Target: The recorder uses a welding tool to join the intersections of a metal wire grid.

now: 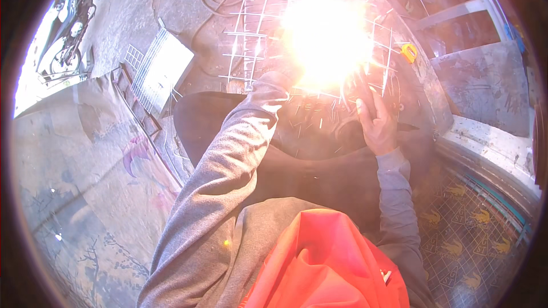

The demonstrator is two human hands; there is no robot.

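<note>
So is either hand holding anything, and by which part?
The right hand seems to hold a dark tool, grip point unclear in the glare. Whether the left hand holds anything cannot be told.

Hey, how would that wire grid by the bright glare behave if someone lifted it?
The wire grid would probably feel light for its span, being mostly open gaps. It may flex a little, since its rods look slender. The ends poking past its left edge could snag.
</note>
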